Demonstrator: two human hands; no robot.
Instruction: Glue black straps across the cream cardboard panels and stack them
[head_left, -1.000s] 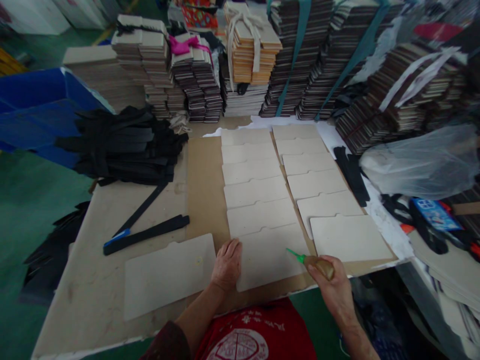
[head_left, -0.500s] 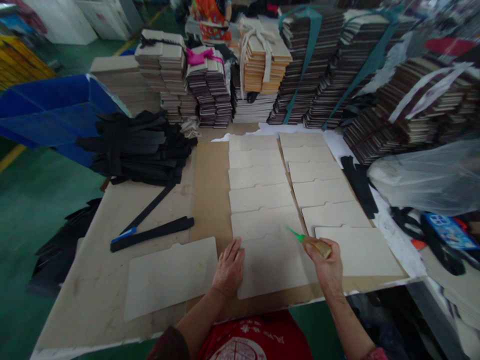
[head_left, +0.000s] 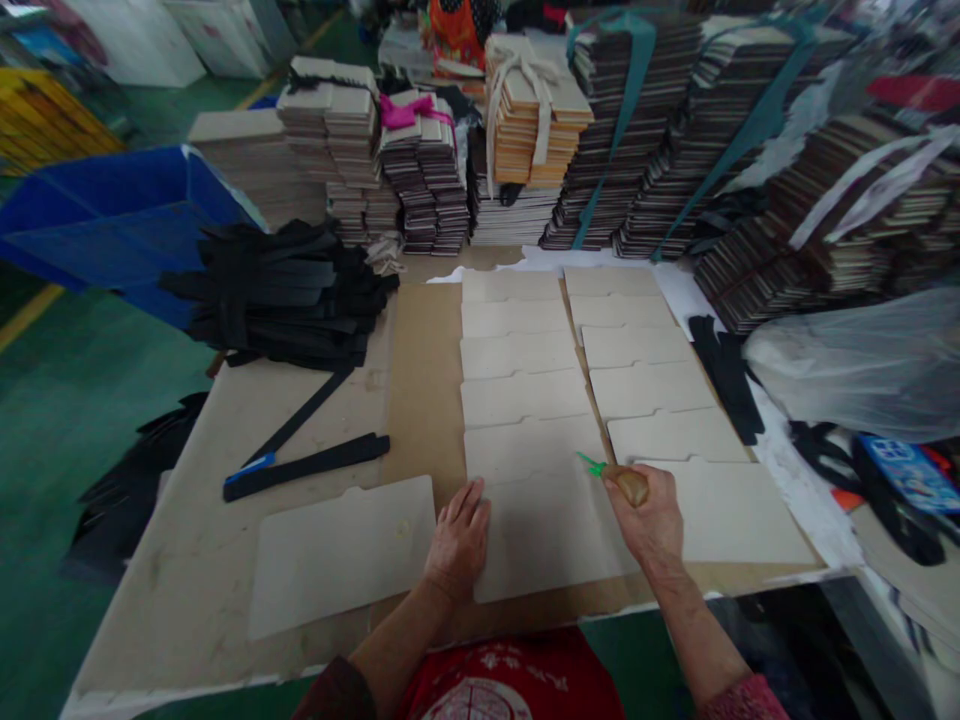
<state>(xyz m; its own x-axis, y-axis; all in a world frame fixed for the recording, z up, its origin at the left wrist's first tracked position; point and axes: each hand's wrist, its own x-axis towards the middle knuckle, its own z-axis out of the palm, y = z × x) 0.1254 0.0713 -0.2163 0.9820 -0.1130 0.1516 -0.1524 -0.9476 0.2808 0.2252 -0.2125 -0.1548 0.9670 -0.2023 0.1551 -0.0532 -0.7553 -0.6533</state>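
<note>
My right hand (head_left: pixel 651 508) is wrapped round a squeeze bottle (head_left: pixel 628 486) with a brownish body and a thin green nozzle (head_left: pixel 592 464). The nozzle points left over the upper right part of the nearest beige board (head_left: pixel 551 535) in the middle column; whether its tip touches cannot be made out. My left hand (head_left: pixel 461 530) lies with outstretched fingers along that board's left edge. Overlapping boards (head_left: pixel 525 398) run away from me behind it, and a second column (head_left: pixel 641 385) lies to the right. A separate beige board (head_left: pixel 345 550) rests left of my left hand.
Black strips lie in a heap (head_left: pixel 277 290) at the table's far left. A blue-handled tool (head_left: pixel 251 468) sits nearer, beside a folded black strip (head_left: pixel 307 468). Tied board stacks (head_left: pixel 427 175) line the back. Plastic sheeting (head_left: pixel 862 355) covers part of the right side.
My right hand has shifted slightly left, and the bottle's angle has turned a little. My left hand stays on the board's edge. The whole view has moved slightly.
</note>
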